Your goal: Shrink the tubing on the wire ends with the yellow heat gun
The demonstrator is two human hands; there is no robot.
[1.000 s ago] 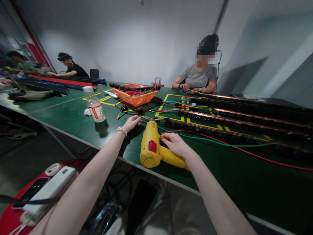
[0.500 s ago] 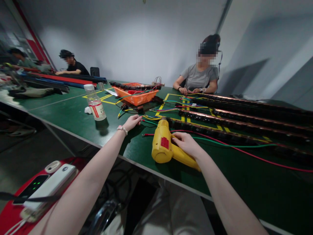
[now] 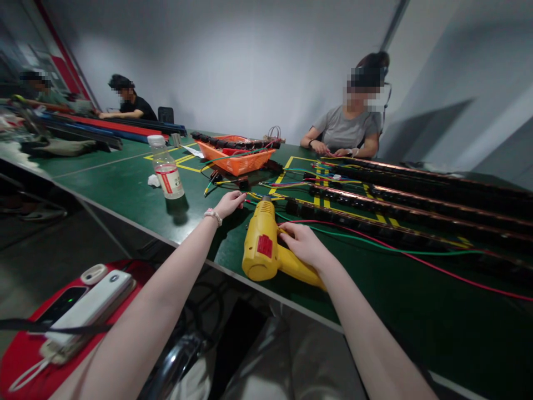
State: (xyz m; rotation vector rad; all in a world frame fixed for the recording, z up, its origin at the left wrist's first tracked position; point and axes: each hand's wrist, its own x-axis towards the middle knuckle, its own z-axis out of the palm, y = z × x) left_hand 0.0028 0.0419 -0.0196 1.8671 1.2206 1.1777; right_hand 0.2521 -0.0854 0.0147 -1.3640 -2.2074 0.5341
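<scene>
A yellow heat gun [image 3: 261,239] with a red label is gripped at its handle by my right hand [image 3: 300,243]. Its nozzle points away from me, toward thin coloured wires [image 3: 272,195]. My left hand [image 3: 232,204] is closed in a pinch on the ends of these wires, left of the nozzle. The wires lead to a long black strip [image 3: 333,214] lying on the green table. A red wire [image 3: 375,239] and a green wire [image 3: 366,249] run off to the right. The heat gun hides part of the wires behind it.
An orange basket [image 3: 239,163] holds black parts, with a bottle [image 3: 167,169] to its left. Several black strips with copper edges [image 3: 416,205] lie at right. A co-worker in a grey shirt [image 3: 353,130] sits opposite. A red stool [image 3: 20,355] carries white devices at lower left.
The heat gun has moved left, its nozzle now closer to my left hand. My left hand keeps its pinch on the wires. The view has shifted slightly.
</scene>
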